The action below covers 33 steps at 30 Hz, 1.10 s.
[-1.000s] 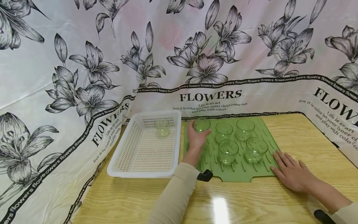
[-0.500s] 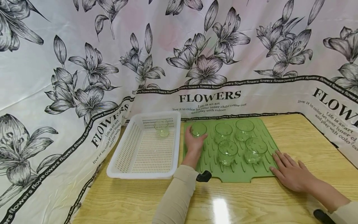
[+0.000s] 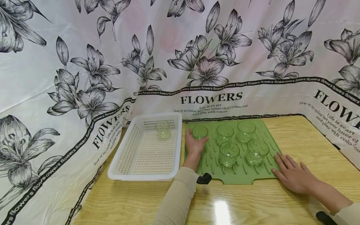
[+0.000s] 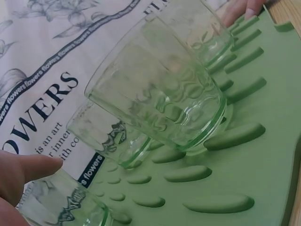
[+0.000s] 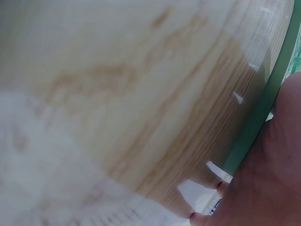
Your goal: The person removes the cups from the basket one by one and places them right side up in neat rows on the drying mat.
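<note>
At the back left of the green drying mat, my left hand grips a clear drinking glass, thumb on its right side and fingers round its left. The left wrist view shows the thumb by the rim of this upright glass, its base close over the ridged mat. Several other glasses stand upright to the right, among them a front one and a right one. My right hand lies flat with straight fingers, fingertips at the mat's right edge.
A white perforated plastic basket sits left of the mat, with one glass at its back right. Behind the wooden table hangs a flower-printed cloth.
My left hand has brought its glass a little left and nearer to me over the mat. The right hand and the other glasses stay where they were.
</note>
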Tool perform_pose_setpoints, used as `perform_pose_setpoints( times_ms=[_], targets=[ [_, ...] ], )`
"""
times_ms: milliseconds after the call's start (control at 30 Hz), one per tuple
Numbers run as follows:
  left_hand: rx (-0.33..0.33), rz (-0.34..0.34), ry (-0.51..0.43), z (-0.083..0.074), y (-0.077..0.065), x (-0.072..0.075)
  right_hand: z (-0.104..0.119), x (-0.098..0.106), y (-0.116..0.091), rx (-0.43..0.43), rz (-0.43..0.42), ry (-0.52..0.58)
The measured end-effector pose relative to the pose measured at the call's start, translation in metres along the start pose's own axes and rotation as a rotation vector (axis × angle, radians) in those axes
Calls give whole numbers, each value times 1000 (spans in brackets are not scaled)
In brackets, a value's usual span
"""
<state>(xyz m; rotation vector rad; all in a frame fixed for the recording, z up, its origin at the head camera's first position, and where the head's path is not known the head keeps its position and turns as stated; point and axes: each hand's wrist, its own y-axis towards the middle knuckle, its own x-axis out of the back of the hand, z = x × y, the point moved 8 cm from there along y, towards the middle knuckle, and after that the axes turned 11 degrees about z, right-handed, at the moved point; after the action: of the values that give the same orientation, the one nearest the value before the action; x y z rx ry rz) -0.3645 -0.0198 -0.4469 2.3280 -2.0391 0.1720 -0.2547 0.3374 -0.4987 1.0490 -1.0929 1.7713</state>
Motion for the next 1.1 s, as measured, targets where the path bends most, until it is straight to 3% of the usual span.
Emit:
perform_pose_setpoints(
  times_ms=[467, 800, 1100],
  targets=[
    [-89, 56, 200, -29, -12, 5, 4, 1, -1, 0, -8, -32],
    [-83, 208, 330, -58, -31, 5, 1, 2, 0, -2, -10, -48],
    [-174, 317, 404, -92, -52, 8, 1, 0, 1, 1, -16, -32]
  ],
)
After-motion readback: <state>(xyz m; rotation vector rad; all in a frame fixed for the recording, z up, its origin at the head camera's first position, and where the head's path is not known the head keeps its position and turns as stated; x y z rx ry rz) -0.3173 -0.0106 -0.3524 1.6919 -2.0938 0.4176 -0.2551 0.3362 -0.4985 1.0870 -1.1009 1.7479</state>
